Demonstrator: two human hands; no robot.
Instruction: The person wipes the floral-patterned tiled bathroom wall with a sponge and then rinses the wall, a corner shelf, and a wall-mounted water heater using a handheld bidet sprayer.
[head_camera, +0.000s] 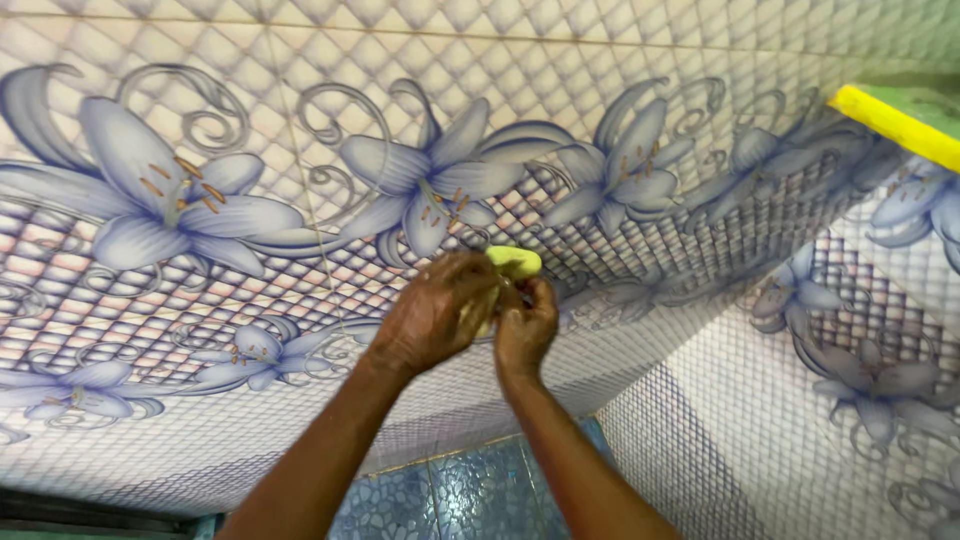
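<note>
Both hands are meeting in front of a tiled wall (300, 200) printed with large blue lilies. The left hand (435, 312) is curling over a pale yellow bar of soap (515, 262), its fingers wrapping the bar from above. The right hand (525, 325) is closing on the same soap from below, fingers bent against it. The soap is sitting between the two hands, only its top end showing. A yellow edge (890, 125) is showing at the upper right, and blue floor tiles (450, 495) are lying below the arms.
</note>
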